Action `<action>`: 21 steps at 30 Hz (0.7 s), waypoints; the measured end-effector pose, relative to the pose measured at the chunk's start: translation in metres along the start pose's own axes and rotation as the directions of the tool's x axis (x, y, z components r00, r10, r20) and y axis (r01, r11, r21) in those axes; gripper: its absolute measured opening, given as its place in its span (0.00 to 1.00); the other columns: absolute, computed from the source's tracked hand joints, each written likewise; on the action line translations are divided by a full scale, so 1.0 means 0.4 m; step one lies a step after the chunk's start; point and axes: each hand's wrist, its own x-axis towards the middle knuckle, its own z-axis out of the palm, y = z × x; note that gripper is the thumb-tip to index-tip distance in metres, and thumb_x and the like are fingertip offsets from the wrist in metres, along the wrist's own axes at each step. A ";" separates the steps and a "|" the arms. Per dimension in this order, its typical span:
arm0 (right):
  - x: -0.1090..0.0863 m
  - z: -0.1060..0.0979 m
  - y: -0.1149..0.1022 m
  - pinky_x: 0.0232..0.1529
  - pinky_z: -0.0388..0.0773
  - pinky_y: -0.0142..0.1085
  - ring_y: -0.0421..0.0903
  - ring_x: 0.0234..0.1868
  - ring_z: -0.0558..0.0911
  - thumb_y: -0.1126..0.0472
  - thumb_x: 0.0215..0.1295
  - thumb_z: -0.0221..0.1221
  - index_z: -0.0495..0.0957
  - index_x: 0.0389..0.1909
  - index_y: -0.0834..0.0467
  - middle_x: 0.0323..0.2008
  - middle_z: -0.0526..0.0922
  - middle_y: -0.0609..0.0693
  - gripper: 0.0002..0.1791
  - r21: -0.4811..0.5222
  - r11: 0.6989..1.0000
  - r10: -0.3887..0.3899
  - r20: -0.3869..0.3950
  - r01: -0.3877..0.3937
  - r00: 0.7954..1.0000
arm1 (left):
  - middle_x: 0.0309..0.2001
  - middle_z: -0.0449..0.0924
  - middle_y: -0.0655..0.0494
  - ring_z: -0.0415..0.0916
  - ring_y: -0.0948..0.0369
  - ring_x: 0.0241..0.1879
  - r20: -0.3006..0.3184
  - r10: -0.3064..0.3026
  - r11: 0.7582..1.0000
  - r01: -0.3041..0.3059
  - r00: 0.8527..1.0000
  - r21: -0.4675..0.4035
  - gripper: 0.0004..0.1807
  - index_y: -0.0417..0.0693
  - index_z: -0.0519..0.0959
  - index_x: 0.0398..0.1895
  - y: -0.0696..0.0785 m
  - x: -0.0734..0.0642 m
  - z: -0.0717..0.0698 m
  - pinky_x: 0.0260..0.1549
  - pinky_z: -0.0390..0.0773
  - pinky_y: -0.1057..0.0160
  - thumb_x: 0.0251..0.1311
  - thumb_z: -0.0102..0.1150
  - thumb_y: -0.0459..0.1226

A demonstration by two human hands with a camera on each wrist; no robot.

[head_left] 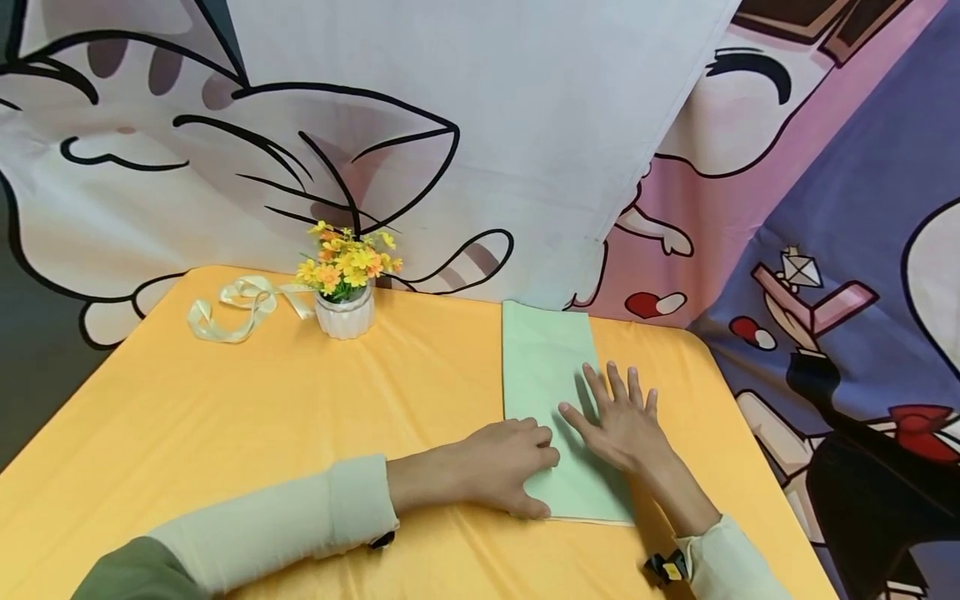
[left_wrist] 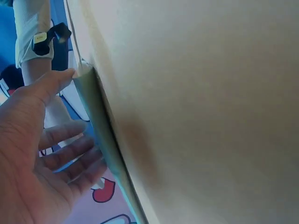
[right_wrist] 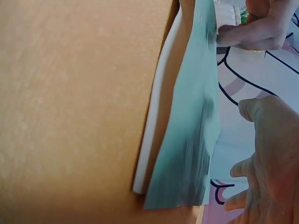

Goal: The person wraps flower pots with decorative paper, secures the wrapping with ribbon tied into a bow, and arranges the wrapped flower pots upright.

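A long light green sheet of paper [head_left: 546, 358], seemingly folded, lies on the yellow-covered table [head_left: 420, 375]. My left hand [head_left: 506, 467] rests at its near left part, fingers loosely bent, the thumb by the near edge. Seen from the left wrist, the thumb touches a corner of the green paper [left_wrist: 100, 107]. Over the right side of the paper my right hand [head_left: 622, 425] is held with fingers spread, casting a shadow on it and holding nothing. The right wrist view shows the paper's side gaping, with a white strip-like edge [right_wrist: 156, 107] under it; what this belongs to cannot be told.
Yellow and orange artificial flowers [head_left: 348, 262] stand in a white pot [head_left: 345, 315] at the table's back. Left of it lies a loose cream ribbon [head_left: 258, 304]. A cartoon-printed cloth [head_left: 525, 125] hangs behind the table and along its right side.
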 end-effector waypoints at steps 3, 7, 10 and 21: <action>-0.001 0.000 -0.002 0.80 0.38 0.87 0.81 0.90 0.41 0.22 0.82 0.48 0.52 0.93 0.51 0.91 0.47 0.72 0.53 -0.005 1.000 -0.006 -0.002 0.006 1.000 | 0.43 0.83 0.65 0.74 0.66 0.38 0.016 0.005 0.999 -0.006 1.000 0.035 0.28 0.58 0.89 0.50 0.013 0.010 0.001 0.36 0.74 0.71 0.66 0.72 0.68; -0.002 0.000 -0.002 0.81 0.38 0.87 0.81 0.90 0.42 0.23 0.83 0.47 0.53 0.93 0.51 0.91 0.48 0.72 0.52 0.000 1.000 -0.009 0.000 0.009 1.000 | 0.43 0.85 0.66 0.77 0.66 0.38 0.052 -0.019 0.993 0.013 0.998 0.117 0.33 0.62 0.90 0.49 0.034 0.021 0.006 0.35 0.76 0.69 0.63 0.68 0.76; -0.002 0.000 0.001 0.81 0.38 0.86 0.81 0.90 0.42 0.24 0.84 0.47 0.52 0.93 0.51 0.91 0.48 0.72 0.51 0.004 1.000 -0.009 0.004 0.009 1.000 | 0.45 0.86 0.68 0.78 0.65 0.39 0.073 -0.038 0.985 0.025 0.997 0.173 0.35 0.64 0.90 0.51 0.046 0.027 0.007 0.36 0.79 0.69 0.60 0.69 0.78; -0.014 -0.025 0.031 0.84 0.46 0.82 0.83 0.88 0.47 0.34 0.93 0.34 0.52 0.93 0.58 0.88 0.52 0.76 0.43 0.044 0.999 0.013 0.034 -0.014 0.999 | 0.42 0.85 0.67 0.75 0.64 0.35 0.093 0.039 0.990 -0.051 0.995 0.130 0.14 0.64 0.88 0.54 0.036 0.023 -0.009 0.31 0.74 0.71 0.79 0.67 0.58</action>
